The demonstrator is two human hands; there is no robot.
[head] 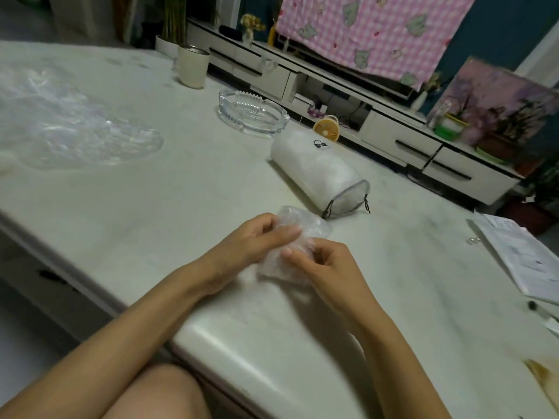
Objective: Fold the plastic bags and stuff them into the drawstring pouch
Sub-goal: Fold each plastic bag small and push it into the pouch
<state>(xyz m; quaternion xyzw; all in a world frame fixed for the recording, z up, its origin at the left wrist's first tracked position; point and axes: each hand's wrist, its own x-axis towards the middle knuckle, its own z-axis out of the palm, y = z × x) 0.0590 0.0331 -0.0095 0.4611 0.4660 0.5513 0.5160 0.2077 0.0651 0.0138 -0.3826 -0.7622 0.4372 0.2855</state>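
Both hands clamp one crumpled plastic bag.
The left hand (254,237) and right hand (320,261) pinch the plastic bag (287,237) above the surface (181,207); the drawstring pouch (317,173) lies just beyond.

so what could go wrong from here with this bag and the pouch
1. The crumpled clear plastic bag, pinched between the left hand and right hand, looks only loosely folded. Easing the grip may let it spring open.
2. The white cylindrical drawstring pouch lies on its side, unheld, near the far edge of the pale table. Pushing the bag in could roll or shove it off.
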